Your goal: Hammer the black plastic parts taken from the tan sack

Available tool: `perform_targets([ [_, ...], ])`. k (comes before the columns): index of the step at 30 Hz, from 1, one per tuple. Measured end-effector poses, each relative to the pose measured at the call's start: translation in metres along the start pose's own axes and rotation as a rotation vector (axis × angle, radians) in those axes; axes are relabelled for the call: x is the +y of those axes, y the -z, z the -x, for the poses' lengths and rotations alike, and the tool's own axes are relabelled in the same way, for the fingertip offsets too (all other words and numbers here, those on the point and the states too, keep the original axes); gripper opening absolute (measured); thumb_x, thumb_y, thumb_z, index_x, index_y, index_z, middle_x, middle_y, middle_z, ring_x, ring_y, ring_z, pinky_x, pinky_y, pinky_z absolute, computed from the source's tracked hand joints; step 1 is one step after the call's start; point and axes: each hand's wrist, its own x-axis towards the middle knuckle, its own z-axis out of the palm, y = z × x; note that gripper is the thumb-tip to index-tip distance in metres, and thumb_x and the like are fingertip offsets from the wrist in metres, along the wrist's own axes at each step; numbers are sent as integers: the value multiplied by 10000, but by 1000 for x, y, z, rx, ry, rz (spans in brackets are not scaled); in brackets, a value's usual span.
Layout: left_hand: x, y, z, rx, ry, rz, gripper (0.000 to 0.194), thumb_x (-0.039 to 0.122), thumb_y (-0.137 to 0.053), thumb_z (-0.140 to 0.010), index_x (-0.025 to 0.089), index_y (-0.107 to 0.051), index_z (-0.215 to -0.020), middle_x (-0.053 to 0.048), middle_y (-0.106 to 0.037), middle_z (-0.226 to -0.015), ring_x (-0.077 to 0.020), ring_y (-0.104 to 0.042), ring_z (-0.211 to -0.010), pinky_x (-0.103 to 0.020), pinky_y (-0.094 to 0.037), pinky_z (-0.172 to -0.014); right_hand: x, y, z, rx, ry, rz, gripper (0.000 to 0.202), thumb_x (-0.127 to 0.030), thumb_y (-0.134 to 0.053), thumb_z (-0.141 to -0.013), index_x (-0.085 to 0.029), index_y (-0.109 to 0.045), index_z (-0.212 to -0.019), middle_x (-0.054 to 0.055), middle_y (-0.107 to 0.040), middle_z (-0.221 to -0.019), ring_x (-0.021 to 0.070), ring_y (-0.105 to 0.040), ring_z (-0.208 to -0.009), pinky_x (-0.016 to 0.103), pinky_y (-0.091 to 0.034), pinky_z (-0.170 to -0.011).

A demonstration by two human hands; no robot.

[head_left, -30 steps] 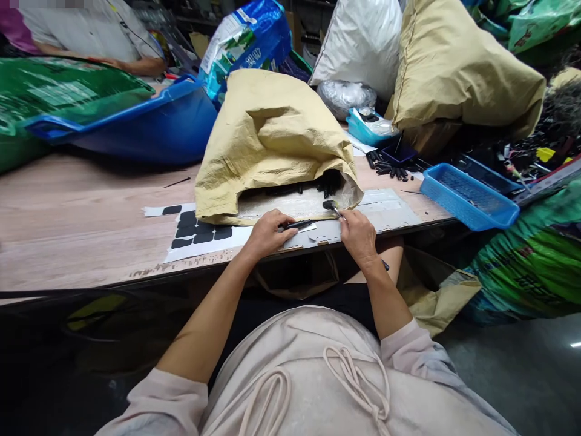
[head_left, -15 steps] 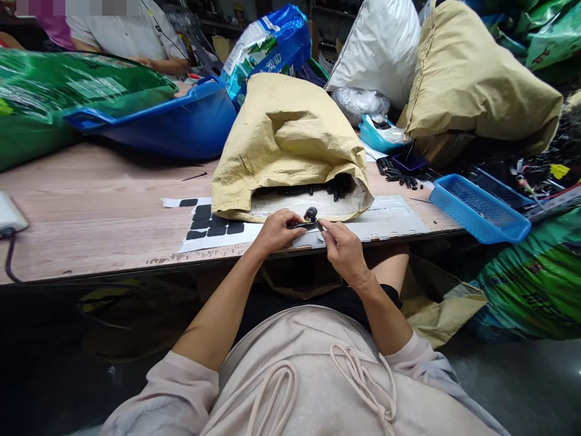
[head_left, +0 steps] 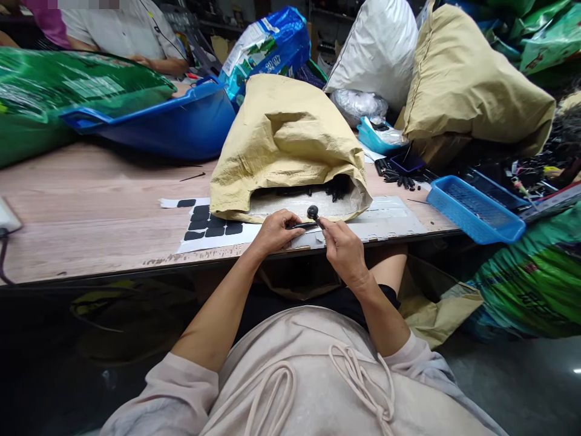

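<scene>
My left hand is closed in a pinch on a thin black rod at the table's front edge. Between the fingers of my right hand is a black round-headed part, its knob pointing up and away from me. The two pieces meet or cross between my hands; whether they are joined I cannot tell. Just behind them lies a tan woven sack, its mouth towards me and dark pieces inside. Black rounded-square pads sit on a white sheet left of my left hand.
A blue basin and a green bag stand back left, with a person's arm beyond. To the right are a blue basket, small black parts and another tan sack. A white sack leans behind.
The round-headed part in my right hand has turned slightly, its knob now more upright. Both hands stay in almost the same place. The view has shifted a little.
</scene>
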Motion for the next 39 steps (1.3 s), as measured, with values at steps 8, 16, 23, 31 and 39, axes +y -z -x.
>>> perform_targets([
  [8, 1, 0, 0, -7, 11, -36, 210, 363, -818, -785, 201, -786, -916, -28, -725, -913, -211, -650, -836, -336, -524, -785, 11, 2, -5, 45, -20, 76, 451, -215, -475, -1116, -273, -712, -1495, 84, -759, -1180, 217, -713, -1075, 249, -545, -862],
  [16, -1, 0, -2, -20, -23, -104, 222, 365, -805, -789, 216, -791, -953, -28, -724, -933, -221, -656, -856, -349, -541, -807, 46, 7, -32, 5, -182, 374, 388, -207, -514, -1101, -280, -787, -1366, 117, -750, -1116, 265, -642, -1030, 313, -481, -822],
  [23, 4, -2, 14, 85, -224, -94, 178, 376, -702, -975, 222, -745, -1053, -54, -716, -1035, -211, -651, -898, -344, -563, -830, 50, -1, -31, -10, -202, 392, 400, -210, -471, -1121, -263, -771, -1381, 130, -736, -1165, 277, -598, -1059, 339, -458, -853],
  [31, -19, -62, 98, -120, -541, -45, 207, 386, -593, -1086, 242, -679, -1207, -73, -788, -1010, -223, -765, -902, -343, -606, -844, 47, -1, -33, -54, -203, 438, 391, -239, -444, -1129, -222, -731, -1394, 142, -705, -1223, 283, -594, -1077, 347, -450, -850],
  [39, -89, -113, 93, -306, 102, -256, 87, 298, -592, -943, 261, -660, -904, -80, -736, -906, -348, -737, -909, -487, -571, -843, 47, -1, -32, -54, -189, 456, 367, -197, -445, -1110, -205, -728, -1344, 150, -698, -1217, 287, -593, -1059, 357, -451, -848],
])
